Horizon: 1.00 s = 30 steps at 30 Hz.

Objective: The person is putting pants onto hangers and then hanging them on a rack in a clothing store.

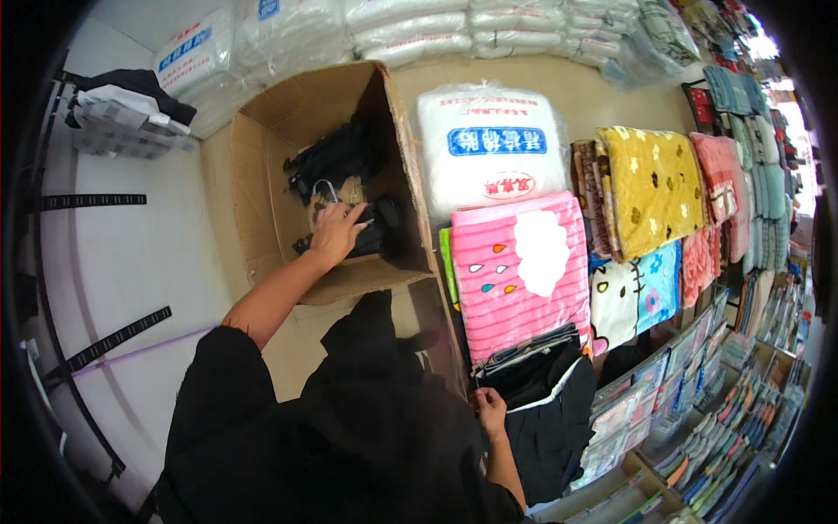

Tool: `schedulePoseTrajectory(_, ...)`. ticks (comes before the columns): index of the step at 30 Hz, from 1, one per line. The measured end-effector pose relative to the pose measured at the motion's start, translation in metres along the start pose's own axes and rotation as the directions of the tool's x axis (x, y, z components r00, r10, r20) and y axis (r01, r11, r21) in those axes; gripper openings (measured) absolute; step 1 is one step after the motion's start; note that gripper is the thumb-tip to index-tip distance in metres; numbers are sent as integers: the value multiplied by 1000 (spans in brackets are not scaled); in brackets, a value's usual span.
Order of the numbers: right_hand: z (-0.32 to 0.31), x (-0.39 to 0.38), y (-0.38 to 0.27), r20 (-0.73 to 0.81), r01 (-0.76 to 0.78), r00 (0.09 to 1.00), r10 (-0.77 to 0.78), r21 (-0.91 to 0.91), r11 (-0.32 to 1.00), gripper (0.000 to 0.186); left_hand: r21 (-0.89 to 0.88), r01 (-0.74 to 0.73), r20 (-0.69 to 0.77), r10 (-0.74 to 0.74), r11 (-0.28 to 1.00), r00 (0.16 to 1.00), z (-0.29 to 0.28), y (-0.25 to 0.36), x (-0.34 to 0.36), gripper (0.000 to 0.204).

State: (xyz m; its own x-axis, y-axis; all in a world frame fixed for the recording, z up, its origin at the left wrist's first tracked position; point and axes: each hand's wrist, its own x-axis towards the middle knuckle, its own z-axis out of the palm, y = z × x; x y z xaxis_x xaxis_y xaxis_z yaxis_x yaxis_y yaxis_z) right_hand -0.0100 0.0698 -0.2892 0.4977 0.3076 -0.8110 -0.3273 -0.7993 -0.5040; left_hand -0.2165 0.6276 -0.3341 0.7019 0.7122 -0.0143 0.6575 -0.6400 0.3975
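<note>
My left hand (336,229) reaches into the open cardboard box (257,175), fingers curled onto a dark item (375,231) beside a silver hanger hook (326,192). More black items (336,157) lie in the box, too shadowed to tell apart. My right hand (489,409), low at the right, has its fingertips closed on the edge of a stack of folded black garments (550,437), one with a white strip along it. A pink patterned blanket (489,306) lies just beyond that stack.
Wrapped white bundles (406,26) line the back; another (489,144) sits right of the box. Folded blankets (655,188) and racks of socks (716,437) fill the right. A white wall with black brackets (92,201) and dark clothes (131,100) stands at the left.
</note>
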Motion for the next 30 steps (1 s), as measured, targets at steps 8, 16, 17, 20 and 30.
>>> schedulePoseTrajectory(8, -48, -33, 54, -123, 244, 961, -250, -61, 968, 25, -167, -73, -536, -28, 983, 844, -145, 138, -64, 45)
schedulePoseTrajectory(16, -93, -67, 71, -148, 525, 834, -532, -84, 847, 21, -800, -206, -411, -263, 564, 873, -203, 297, -146, 51)
schedulePoseTrajectory(17, -97, -81, 49, -132, 594, 796, -591, -16, 804, 23, -839, -217, -374, -237, 499, 897, -197, 302, -150, 46)
schedulePoseTrajectory(20, -118, -119, -2, -121, 707, 706, -697, 66, 704, 31, -952, -115, -184, -232, 282, 955, -191, 358, -165, 32)
schedulePoseTrajectory(30, -151, -194, -48, -164, 589, 760, -629, 583, 560, 56, -944, 267, 252, -97, 194, 963, -132, 462, -157, 43)
